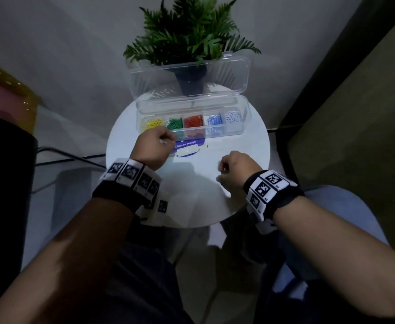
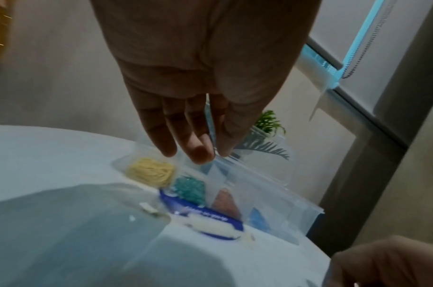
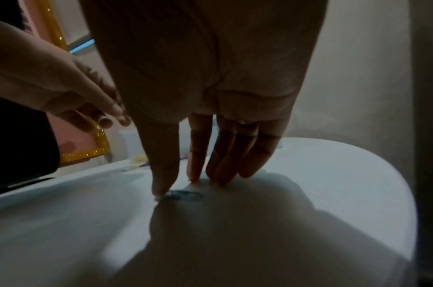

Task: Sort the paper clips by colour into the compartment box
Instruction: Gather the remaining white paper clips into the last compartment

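A clear compartment box (image 1: 235, 132) stands open at the back of the round white table (image 1: 243, 157). Its compartments hold yellow clips (image 1: 154, 124), green clips (image 1: 174, 124), red clips (image 1: 193, 120), blue clips (image 1: 214, 119) and white clips (image 1: 233, 118), from left to right. My left hand (image 1: 163, 140) hovers at the box's front left, over the yellow clips (image 2: 151, 171). A pale thin clip (image 2: 209, 124) shows pinched between its thumb and forefinger. My right hand (image 3: 176, 186) points straight fingers down onto the table. Its thumb tip touches a bluish clip (image 3: 185, 195) that lies flat.
The box lid (image 1: 191, 76) stands upright, with a potted fern (image 1: 191, 31) behind it. A blue sticker (image 1: 187, 148) with peeling white tape lies in front of the box. A dark cable (image 1: 63, 157) runs off the table's left side. A wall closes in on the right.
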Motion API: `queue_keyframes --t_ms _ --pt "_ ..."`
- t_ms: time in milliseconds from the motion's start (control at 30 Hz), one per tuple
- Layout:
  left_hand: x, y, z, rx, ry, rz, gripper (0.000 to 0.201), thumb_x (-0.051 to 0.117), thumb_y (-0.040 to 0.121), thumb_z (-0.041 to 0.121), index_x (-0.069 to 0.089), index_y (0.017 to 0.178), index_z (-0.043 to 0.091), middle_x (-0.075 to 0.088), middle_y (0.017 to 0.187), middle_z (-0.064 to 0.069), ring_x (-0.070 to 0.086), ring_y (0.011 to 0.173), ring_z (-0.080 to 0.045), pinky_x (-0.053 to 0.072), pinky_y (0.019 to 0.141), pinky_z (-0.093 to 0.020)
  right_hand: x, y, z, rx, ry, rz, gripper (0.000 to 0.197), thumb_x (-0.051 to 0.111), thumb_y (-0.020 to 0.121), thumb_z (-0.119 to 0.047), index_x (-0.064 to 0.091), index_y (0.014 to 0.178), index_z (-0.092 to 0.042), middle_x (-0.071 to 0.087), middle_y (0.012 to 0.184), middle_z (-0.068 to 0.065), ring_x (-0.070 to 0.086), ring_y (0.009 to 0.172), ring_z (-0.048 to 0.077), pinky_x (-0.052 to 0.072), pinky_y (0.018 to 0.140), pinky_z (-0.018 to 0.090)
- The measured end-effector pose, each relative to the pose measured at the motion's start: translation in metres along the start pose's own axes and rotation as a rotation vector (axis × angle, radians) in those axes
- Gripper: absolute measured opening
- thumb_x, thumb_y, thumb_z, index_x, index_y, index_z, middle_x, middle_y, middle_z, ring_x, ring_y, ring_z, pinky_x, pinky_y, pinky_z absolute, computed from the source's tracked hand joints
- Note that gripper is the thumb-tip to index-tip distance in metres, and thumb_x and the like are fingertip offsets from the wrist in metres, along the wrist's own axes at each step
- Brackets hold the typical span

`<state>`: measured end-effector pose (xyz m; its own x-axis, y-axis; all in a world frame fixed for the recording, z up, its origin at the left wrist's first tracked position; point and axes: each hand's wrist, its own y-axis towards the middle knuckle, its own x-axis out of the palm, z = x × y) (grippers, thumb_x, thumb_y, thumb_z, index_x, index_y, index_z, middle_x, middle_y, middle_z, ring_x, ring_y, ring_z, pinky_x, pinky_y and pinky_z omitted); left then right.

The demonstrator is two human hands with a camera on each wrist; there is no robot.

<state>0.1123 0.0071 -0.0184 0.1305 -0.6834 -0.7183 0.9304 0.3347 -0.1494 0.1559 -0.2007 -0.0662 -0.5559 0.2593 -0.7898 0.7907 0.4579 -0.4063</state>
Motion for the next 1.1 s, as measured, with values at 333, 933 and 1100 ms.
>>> queue_keyframes --t_ms 333,933,1100 --pt "-0.006 -0.027 -0.068 -0.227 0.042 -0.037 0.015 0.055 0.086 0.011 0.069 0.089 0.016 0.064 0.089 0.002 0.055 0.083 -0.016 0.040 0.076 -0.020 0.019 -0.003 0.001 -0.021 -0.049 -0.069 0.007 0.052 0.086 -0.011 0.059 0.084 -0.011 0.058 0.101 0.010 0.059 0.089 0.027 0.044 0.078 0.030" --pt "-0.019 0.031 0.000 -0.062 -0.075 0.110 0.011 0.059 0.087 0.013 0.067 0.094 0.015 0.062 0.089 0.003 0.054 0.077 -0.011 0.038 0.069 -0.014 -0.101 0.059 -0.014 -0.082 0.226 0.529 0.020 0.058 0.088 -0.017 0.066 0.105 -0.012 0.060 0.114 0.010 0.058 0.098 0.021 0.041 0.086 0.022" --pt "-0.047 0.070 0.022 -0.079 -0.051 0.405 0.030 0.056 0.088 0.018 0.056 0.118 0.021 0.051 0.126 -0.001 0.054 0.108 -0.016 0.041 0.093 -0.025 -0.139 0.080 -0.022 -0.033 0.064 0.644 0.031 0.056 0.086 -0.019 0.055 0.117 -0.018 0.044 0.130 0.012 0.046 0.119 0.032 0.038 0.100 0.035"
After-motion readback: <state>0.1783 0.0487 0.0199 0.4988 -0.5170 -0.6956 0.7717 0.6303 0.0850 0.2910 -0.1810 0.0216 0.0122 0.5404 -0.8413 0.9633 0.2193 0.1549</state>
